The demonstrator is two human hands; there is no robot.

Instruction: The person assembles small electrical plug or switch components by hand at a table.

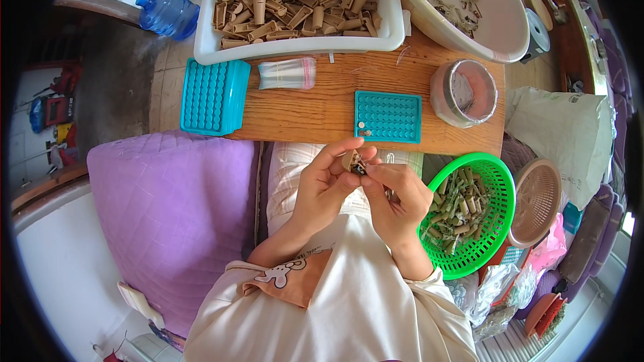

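Just past the table's near edge, over my lap, my two hands meet at a small tan plastic casing (349,159). My left hand (323,181) pinches this casing between thumb and fingers. Against it, the thumb and forefinger of my right hand (400,196) close on a small dark part with metallic bits (360,168). Something small and shiny shows by the curled fingers of that hand, too little to make out. Straight ahead lies a teal tray with round pockets (392,108); a few small round pieces (362,125) sit at its lower left corner.
A white bin (302,44) heaped with tan half-round casings stands on the wooden table (302,117). Beside it are a large pale basin (496,7), stacked teal trays (213,97), clear plastic bags (287,73) and a round tub (463,92). At right, a green basket (504,224) holds assembled tan pieces.
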